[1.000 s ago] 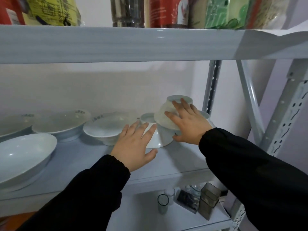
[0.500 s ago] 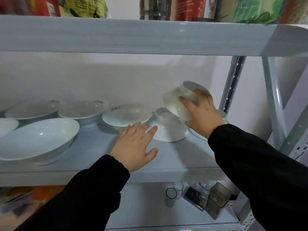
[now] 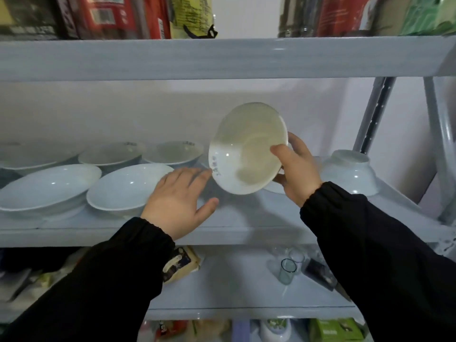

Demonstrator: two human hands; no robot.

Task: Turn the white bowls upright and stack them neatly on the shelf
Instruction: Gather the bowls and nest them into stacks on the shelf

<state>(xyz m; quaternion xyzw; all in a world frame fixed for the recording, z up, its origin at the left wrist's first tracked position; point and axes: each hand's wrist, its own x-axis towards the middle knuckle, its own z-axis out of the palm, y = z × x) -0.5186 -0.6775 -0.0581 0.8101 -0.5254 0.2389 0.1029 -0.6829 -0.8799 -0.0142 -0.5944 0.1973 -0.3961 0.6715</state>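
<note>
The right hand (image 3: 297, 172) holds a white bowl (image 3: 246, 149) tilted above the shelf (image 3: 246, 218); the left hand (image 3: 179, 202) is flat beside it, fingers spread.

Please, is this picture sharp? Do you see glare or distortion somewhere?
Head view: the outer shelf post bends from the wide lens; top-shelf packages are blurred; small glare spots on the shallow dishes; the bowl in the right hand looks fairly sharp.

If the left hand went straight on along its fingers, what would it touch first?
Probably the tilted white bowl held by the right hand. The left hand, fingers open, points up-right at the bowl's lower rim, nearly touching. Depth is unclear in this single view.
</note>
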